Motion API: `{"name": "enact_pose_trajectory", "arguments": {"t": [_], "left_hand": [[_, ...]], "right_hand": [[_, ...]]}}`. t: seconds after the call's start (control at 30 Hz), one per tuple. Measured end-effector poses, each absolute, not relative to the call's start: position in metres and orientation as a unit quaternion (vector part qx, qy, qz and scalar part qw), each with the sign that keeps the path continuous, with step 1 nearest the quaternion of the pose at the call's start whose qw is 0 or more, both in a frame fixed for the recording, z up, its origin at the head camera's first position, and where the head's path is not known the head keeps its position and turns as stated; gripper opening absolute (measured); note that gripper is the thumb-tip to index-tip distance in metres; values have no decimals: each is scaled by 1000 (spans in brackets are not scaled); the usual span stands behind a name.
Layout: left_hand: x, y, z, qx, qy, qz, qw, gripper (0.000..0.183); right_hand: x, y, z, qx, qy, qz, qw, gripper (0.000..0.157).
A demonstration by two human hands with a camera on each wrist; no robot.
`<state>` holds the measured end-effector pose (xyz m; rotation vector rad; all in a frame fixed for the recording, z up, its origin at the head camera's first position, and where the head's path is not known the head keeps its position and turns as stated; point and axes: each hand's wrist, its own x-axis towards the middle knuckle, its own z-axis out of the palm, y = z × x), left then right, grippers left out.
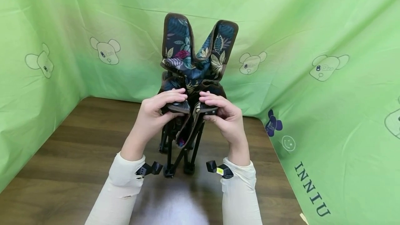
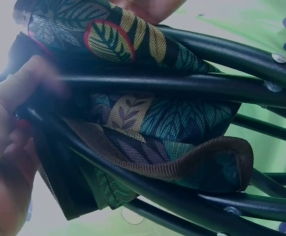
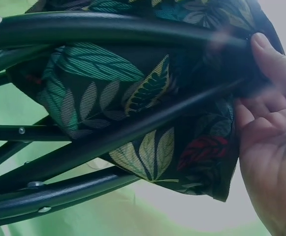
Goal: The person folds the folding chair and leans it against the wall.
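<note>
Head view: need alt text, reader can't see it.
A person's left grip and right grip hold the near edges of a leaf-patterned folding chair, partly folded and standing on a wood-grain surface. Green fabric printed with cartoon animal heads hangs behind it and on both sides.

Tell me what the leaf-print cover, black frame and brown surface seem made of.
Leaf-print cover: woven fabric, matte, with visible weave. Black frame: probably painted metal tubing, glossy with highlights. Brown surface: wood or laminate, slightly shiny, showing grain.
</note>
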<state>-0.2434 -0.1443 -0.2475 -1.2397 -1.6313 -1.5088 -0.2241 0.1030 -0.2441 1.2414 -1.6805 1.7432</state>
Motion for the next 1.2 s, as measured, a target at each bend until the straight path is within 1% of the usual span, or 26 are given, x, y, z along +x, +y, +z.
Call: {"name": "enact_pose_trajectory", "arguments": {"t": [0.17, 0.5, 0.7, 0.87, 1.07, 1.2], "left_hand": [[-241, -147, -248, -470, -619, -559, 289, 50], [-241, -151, -253, -461, -636, -553, 279, 61], [-242, -153, -256, -455, -627, -561, 291, 54], [-237, -155, -261, -437, -621, -575, 303, 53], [-231, -158, -270, -391, -611, -613, 313, 55], [-229, -160, -278, -349, -597, -651, 314, 54]], "right_hand": [[-220, 102, -248, 437, -607, 625, 225, 33], [-213, 104, -252, 425, -636, 594, 247, 36], [-211, 105, -253, 420, -648, 577, 267, 38], [-206, 106, -251, 411, -657, 569, 276, 43], [-199, 110, -252, 392, -662, 566, 297, 50], [-196, 113, -254, 380, -661, 565, 316, 49]]}}
